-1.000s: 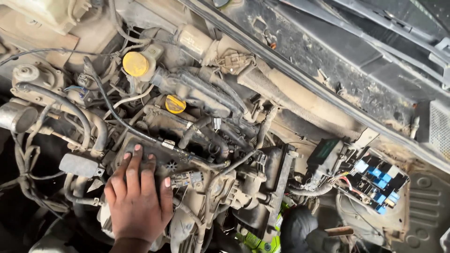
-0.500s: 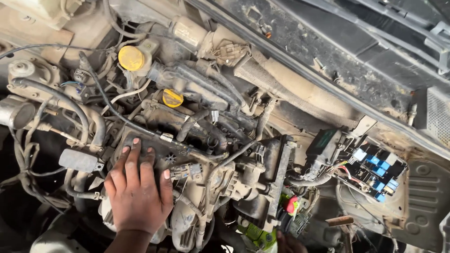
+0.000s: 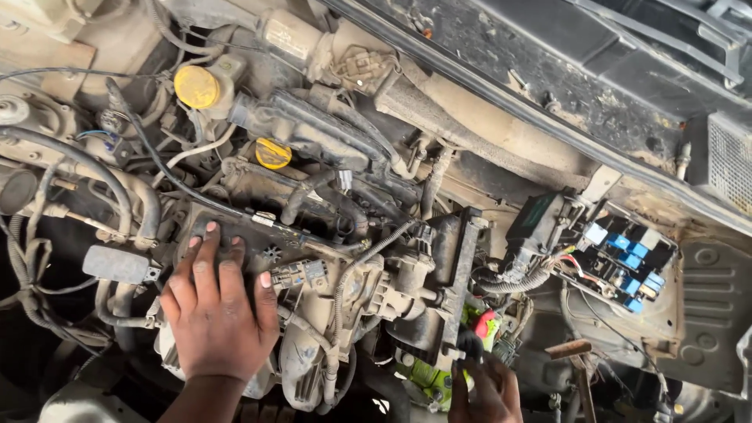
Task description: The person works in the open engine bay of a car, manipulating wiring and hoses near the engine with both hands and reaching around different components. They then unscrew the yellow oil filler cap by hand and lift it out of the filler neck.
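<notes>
1. the left hand [image 3: 215, 313] holds nothing; it lies flat, palm down, fingers spread, pressed on a dusty dark engine cover [image 3: 251, 239]
2. the right hand [image 3: 486, 392] shows only partly at the bottom edge; its fingertips reach up to a small black part [image 3: 468, 345] beside a red and green piece [image 3: 484, 323], but whether they pinch it or only touch it cannot be told
3. just beside the left hand's little finger sits a small grey plug connector [image 3: 299, 274], and a ribbed cable [image 3: 345, 290] curves down past it
4. to the left of that hand a grey flat-ended part [image 3: 116, 264] sticks out among thick dusty hoses [image 3: 117, 188]
5. above the left hand, well apart from it, a small yellow cap [image 3: 272, 153] sits on the engine, and a larger yellow cap [image 3: 197, 86] stands higher up to the left
6. between the two hands a tall dark bracket [image 3: 460, 274] runs upright, with the right hand at its lower end
7. to the right, an open fuse box [image 3: 627, 262] shows blue and white blocks with red wires leading in; a dark box with a green label [image 3: 536, 223] stands just beside it
8. along the top runs the dirty black edge [image 3: 548, 86] below the windscreen
</notes>
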